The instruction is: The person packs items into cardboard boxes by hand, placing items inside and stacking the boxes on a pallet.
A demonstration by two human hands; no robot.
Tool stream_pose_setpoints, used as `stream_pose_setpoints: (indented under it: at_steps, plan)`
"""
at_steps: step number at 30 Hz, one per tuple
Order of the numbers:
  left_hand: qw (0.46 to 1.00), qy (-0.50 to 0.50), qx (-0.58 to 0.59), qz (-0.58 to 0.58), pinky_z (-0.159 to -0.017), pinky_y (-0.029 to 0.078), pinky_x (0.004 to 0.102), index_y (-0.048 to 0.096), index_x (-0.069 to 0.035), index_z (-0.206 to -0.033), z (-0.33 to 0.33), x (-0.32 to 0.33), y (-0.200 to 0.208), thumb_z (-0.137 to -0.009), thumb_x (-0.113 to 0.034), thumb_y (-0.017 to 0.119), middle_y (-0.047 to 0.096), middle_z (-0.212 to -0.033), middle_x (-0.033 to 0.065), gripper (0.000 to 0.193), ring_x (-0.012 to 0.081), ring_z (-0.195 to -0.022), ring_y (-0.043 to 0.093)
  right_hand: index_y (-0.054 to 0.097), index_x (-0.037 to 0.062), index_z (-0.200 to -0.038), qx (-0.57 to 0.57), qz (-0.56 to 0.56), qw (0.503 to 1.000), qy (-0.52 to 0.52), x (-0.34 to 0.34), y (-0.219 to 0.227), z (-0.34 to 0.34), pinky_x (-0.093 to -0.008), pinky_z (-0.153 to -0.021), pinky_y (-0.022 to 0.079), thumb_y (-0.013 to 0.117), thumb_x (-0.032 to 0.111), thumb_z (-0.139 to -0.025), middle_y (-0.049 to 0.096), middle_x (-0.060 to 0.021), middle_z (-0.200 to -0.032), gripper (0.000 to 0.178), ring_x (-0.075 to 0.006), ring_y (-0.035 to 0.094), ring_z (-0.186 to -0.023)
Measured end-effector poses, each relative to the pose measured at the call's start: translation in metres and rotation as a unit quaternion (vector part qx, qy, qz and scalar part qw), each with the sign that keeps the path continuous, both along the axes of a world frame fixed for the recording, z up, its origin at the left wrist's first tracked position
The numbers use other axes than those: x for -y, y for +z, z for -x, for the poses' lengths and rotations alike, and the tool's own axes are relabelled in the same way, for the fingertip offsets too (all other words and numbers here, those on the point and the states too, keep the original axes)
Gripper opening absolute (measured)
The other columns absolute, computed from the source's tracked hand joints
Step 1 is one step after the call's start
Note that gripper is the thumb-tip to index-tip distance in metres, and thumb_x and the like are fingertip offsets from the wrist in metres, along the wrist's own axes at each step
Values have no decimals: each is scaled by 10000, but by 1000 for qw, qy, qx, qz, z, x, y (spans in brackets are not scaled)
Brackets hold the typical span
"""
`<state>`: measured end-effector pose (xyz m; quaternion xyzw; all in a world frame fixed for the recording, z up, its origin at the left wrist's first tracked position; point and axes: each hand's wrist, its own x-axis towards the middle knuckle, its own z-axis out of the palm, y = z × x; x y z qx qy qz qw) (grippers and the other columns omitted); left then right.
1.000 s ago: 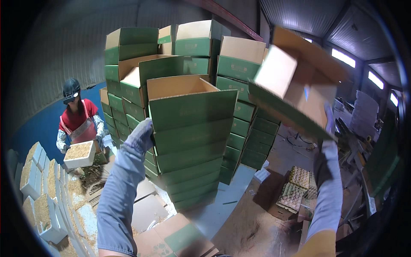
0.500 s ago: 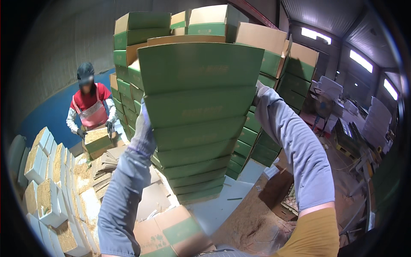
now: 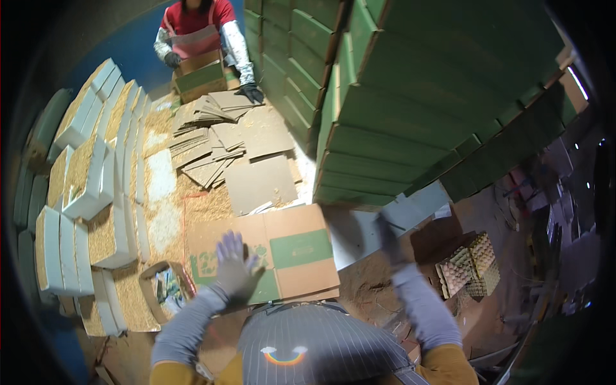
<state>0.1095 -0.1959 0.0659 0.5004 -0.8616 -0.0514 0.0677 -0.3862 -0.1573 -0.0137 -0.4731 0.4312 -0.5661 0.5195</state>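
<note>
Your left hand is showing matt, gloved cloth. Your striped apron is looking like soft woven fabric. The flat carton is presenting smooth, matt cardboard; the stacked green boxes, likewise. White boxes are appearing foam-like, their filling looking rough, flaky.

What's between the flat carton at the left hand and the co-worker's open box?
Loose cardboard sheets, partly overlapping, lie between the flat carton and the open box, seen in the head view.
</note>
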Motion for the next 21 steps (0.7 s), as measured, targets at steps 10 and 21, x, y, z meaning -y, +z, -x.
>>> stream_pose_setpoints:
  at_steps: [10,21]
  plan:
    - [994,86,-47,45,-1157,64,541,229,-51,-1485,-17,-53,1,-911,-497,500,165,-1529,245,776,407,-1427,116,609,2,-1121,63,-190,974,-104,26,110,-159,-260,-765,500,645,50,-824,654,-67,-1008,304,-149,622,-838]
    - [965,192,-160,-79,-735,519,357,721,-34,-926,-68,-33,200,-880,-350,617,696,-827,131,335,275,-730,657,500,91,-1295,-583,335,737,-67,37,235,-233,-544,-1069,285,659,189,-821,487,-176,-1313,510,-391,419,-1255]
